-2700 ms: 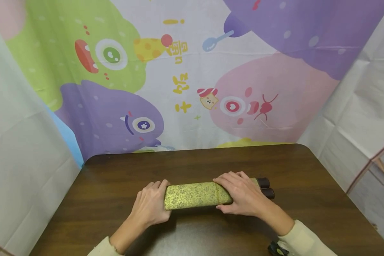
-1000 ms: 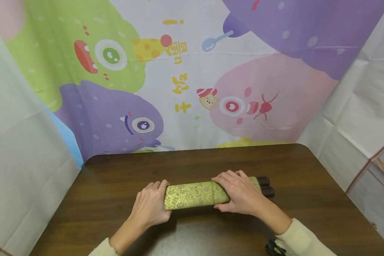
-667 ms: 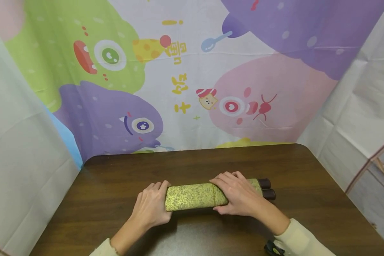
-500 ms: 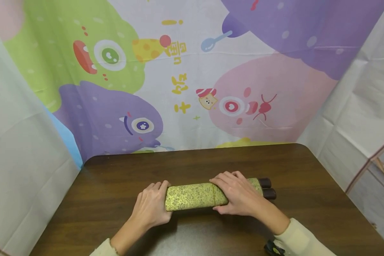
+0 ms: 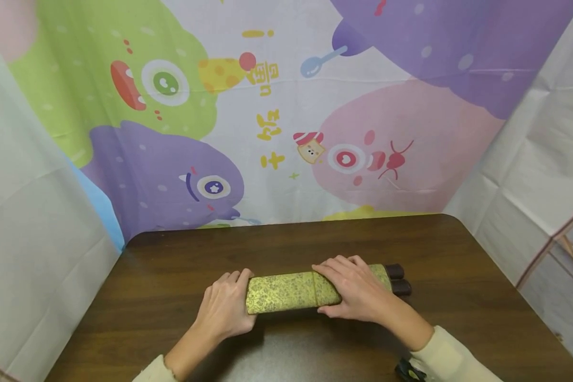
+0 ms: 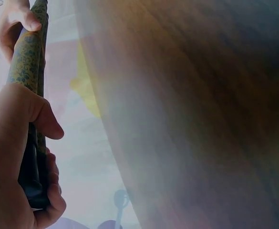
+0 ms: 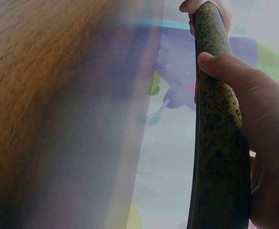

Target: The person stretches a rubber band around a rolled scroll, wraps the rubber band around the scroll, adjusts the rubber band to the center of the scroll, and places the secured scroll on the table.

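A long gold brocade-patterned piece (image 5: 281,292), looking like a scroll rolled from both ends, is held level above the table. My left hand (image 5: 226,305) grips its left end, the fingers behind and the thumb below. In the left wrist view a dark, smooth end (image 6: 32,176) shows within that hand's curled fingers. My right hand (image 5: 358,292) wraps over the right half, its thumb (image 7: 215,67) along the near side. Two dark rounded rod ends (image 5: 401,287) stick out past it at the right. A thin raised line (image 5: 315,289) crosses the brocade beside the right fingertips.
The dark wood table (image 5: 286,244) lies beneath both hands. Behind it hangs a cloth (image 5: 286,191) printed with cartoon monsters, and pale sheets (image 5: 38,239) close off the sides. A small black item (image 5: 409,370) sits by the right sleeve (image 5: 451,355).
Compared with the oldest frame, my right hand and the thin raised line have shifted slightly left, the line uncovering more. My left hand has barely moved; both hands still grip the brocade scroll.
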The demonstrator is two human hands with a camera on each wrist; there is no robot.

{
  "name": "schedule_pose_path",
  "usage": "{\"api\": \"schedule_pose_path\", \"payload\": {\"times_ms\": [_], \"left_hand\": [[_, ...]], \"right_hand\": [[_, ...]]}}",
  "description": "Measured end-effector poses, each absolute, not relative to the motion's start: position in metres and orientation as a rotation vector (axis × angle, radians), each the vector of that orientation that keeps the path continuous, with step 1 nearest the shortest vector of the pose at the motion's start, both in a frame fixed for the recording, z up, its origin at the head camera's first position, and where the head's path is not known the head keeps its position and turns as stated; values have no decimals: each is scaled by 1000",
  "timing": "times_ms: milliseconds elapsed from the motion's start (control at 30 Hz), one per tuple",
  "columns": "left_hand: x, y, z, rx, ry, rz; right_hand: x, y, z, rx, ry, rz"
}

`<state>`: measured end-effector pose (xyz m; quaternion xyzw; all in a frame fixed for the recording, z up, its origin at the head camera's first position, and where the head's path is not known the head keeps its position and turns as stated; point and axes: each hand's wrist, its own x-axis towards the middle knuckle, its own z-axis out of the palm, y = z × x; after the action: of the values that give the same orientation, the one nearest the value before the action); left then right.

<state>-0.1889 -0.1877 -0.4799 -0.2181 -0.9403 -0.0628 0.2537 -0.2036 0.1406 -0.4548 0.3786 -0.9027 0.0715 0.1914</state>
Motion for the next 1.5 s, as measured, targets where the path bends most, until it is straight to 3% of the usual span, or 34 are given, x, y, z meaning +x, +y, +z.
{"api": "schedule_pose_path", "payload": {"times_ms": [667,1500], "left_hand": [[-189,-185,-478,-607,-2555,-173],[-189,-206,-481,-577,-2551,-155]], "right_hand": [[-203,133,-455,1082,-2499,169],[-215,191,-469,951,-2484,202]]}}
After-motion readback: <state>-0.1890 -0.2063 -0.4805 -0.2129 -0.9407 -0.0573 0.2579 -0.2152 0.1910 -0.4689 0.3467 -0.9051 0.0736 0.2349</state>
